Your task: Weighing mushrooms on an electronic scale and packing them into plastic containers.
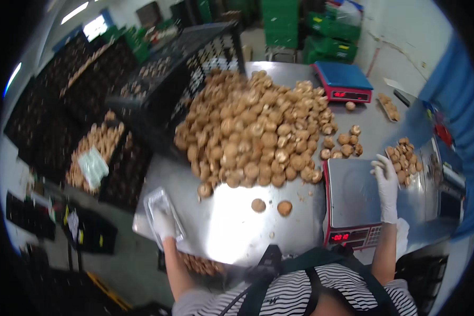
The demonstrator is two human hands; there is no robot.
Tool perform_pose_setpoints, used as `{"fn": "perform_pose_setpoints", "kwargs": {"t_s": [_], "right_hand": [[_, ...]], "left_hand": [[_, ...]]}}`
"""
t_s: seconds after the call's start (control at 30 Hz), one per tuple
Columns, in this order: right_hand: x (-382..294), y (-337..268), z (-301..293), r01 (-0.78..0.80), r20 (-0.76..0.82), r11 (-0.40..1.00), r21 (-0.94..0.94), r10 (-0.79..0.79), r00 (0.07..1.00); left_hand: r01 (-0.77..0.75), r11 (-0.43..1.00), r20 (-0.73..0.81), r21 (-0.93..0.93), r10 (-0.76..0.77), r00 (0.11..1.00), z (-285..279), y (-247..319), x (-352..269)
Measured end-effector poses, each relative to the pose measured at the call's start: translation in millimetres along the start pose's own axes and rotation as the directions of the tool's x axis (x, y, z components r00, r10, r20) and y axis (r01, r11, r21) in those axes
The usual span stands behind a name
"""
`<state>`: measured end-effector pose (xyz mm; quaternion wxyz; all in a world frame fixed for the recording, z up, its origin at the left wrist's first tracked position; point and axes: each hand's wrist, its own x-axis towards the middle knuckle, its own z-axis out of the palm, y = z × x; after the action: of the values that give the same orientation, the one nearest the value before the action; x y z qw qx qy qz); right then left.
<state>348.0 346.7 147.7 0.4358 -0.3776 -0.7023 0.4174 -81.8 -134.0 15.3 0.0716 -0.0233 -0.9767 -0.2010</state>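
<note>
My left hand (164,225), in a white glove, is at the table's left edge on a clear plastic tray (158,199); the fingers are blurred, so their grip is unclear. My right hand (385,185), gloved too, is raised over the right side of a red digital scale (351,193), fingers apart and holding nothing. A large heap of brown mushrooms (252,134) spills from a tipped black plastic crate (162,94). Two single mushrooms (258,205) lie in front of the heap. Several more (345,144) sit behind the scale.
On the steel table (229,233), a second scale (343,81) stands at the back, with a filled tray of mushrooms (405,162) and a smaller one (389,106) at the right. Stacked black crates (98,67) of mushrooms stand left. Green crates (280,23) are behind.
</note>
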Motion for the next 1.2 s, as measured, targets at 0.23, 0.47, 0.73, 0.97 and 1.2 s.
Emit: {"fn": "perform_pose_setpoints", "kwargs": {"t_s": [0.23, 0.47, 0.73, 0.97, 1.2], "right_hand": [[-8, -20, 60, 0.106, 0.16, 0.993, -0.044, -0.097, 0.982], [-19, -21, 60, 0.087, 0.201, 0.988, -0.126, -0.06, 0.978], [-25, -10, 45, 0.038, 0.157, 0.997, -0.061, -0.028, 0.987], [-23, -12, 53, 0.027, 0.223, 0.998, -0.058, -0.014, 0.975], [-20, 5, 51, -0.032, 0.273, 0.997, 0.073, 0.011, 0.962]], "left_hand": [[0.088, 0.989, 0.14, -0.12, -0.071, 0.988, -12, 22, -31], [0.056, 0.997, 0.167, -0.057, -0.046, 0.985, -19, 44, -31], [0.018, 0.992, 0.136, -0.128, 0.0, 0.991, -11, 37, -28], [-0.038, 0.999, 0.079, 0.007, 0.038, 0.996, 10, 15, -26], [-0.051, 0.997, -0.003, 0.059, 0.051, 0.999, 20, 27, -23]]}}
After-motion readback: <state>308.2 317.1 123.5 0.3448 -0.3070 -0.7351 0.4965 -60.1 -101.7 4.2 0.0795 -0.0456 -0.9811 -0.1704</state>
